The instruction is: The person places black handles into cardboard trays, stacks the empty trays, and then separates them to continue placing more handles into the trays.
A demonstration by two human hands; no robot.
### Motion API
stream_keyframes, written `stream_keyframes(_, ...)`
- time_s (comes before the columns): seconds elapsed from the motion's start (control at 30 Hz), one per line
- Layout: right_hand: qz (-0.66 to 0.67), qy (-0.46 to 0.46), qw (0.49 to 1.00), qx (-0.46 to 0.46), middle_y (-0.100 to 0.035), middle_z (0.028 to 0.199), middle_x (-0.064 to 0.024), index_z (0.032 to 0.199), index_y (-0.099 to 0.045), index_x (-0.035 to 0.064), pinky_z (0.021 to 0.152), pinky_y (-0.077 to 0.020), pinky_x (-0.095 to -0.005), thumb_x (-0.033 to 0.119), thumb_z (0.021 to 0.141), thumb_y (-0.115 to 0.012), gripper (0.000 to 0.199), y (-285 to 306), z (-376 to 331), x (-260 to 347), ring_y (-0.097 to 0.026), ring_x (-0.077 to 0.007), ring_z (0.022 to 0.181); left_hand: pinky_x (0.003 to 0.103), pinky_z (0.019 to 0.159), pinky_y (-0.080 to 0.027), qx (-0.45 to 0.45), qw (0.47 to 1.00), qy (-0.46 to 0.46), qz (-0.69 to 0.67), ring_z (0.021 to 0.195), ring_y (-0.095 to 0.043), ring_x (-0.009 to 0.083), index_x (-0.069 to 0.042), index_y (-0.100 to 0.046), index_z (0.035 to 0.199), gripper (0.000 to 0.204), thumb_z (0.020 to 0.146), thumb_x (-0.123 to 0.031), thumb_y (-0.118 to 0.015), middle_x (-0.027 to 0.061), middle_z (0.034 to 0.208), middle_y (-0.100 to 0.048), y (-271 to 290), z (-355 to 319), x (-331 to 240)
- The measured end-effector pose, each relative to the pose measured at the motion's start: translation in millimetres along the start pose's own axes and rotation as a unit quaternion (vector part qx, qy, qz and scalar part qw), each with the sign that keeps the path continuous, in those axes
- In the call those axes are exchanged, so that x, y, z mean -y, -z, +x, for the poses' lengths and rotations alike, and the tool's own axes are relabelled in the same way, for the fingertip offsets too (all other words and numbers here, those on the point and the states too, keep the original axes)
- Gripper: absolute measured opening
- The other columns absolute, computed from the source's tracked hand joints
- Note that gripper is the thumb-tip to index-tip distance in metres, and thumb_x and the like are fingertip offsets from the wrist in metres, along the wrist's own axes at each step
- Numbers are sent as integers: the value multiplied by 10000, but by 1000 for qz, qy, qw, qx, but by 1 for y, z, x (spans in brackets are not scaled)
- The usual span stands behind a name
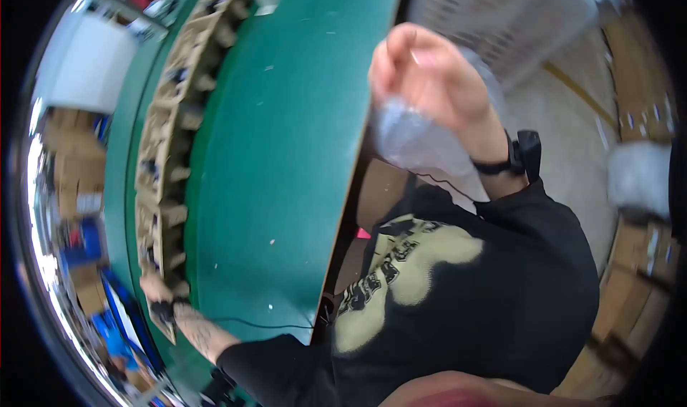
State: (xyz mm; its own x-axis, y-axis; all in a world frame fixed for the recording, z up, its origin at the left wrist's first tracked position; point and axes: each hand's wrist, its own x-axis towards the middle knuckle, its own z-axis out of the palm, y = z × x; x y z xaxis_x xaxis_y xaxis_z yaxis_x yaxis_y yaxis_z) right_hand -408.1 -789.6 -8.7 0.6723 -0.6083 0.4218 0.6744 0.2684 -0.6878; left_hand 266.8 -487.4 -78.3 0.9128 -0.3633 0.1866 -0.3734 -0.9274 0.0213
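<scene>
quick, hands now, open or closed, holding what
Left hand: at the bin, grip cannot be told.
Right hand: curled; whether it holds the plastic cannot be told.

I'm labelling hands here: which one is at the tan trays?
The left hand, at the row of tan trays; the right hand is up by the translucent plastic, away from the row.

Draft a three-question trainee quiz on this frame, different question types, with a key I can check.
1. Which hand is nearer the row of tan bins, left or right?
2. Fill in the colour: the tabletop is ____.
3. True or false: translucent plastic shows just below the right hand in the picture.

Key:
1. The left hand.
2. Green.
3. True.
</scene>
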Motion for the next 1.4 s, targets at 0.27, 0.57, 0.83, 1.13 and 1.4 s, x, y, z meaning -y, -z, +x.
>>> stream_keyframes(0.27,-409,-330,681,-510,-703,988,-39,1127,-663,84,741,-497,-270,242,904,-572,288,251,-286,-46,-640,-108,881,335,999,-427,-152,867,-286,-379,1134,-577,235,22,-581,1264,381,1003,-241,-491,148,1299,-584,114,-167,-164)
stream_keyframes(0.57,-550,-181,738,-347,-678,1059,-128,1120,-639,-7,900,-469,-357,244,828,-669,385,358,-168,-181,-607,-234,1044,427,1040,-404,86,679,-431,-588,1115,-546,310,87,-477,1294,647,984,-474,-382,233,1197,-536,189,-361,-281)
stream_keyframes(0.83,-335,-115,849,-391,-642,1146,-171,1187,-586,-11,945,-448,-348,208,830,-665,426,262,-102,-194,-586,-242,1112,454,1006,-430,-83,601,-437,-664,950,-561,290,61,-517,1198,581,945,-462,-486,176,1002,-533,190,-372,-268)
stream_keyframes(1.13,-599,-123,614,-499,-442,1417,-159,1461,-266,57,964,-455,-356,370,785,-726,875,240,-197,-243,-503,-262,1250,481,971,-457,-172,441,-449,-758,785,-577,270,35,-558,1102,523,906,-449,-589,120,808,-530,173,-387,-296)
stream_keyframes(1.4,113,-97,807,-571,-535,1275,-164,1386,-382,64,855,-512,-391,258,810,-704,687,201,-206,-225,-588,-295,1065,408,1124,-302,219,604,-741,-193,1321,-409,353,-58,-584,1227,366,865,-110,-575,188,1387,-478,-29,-494,-419)
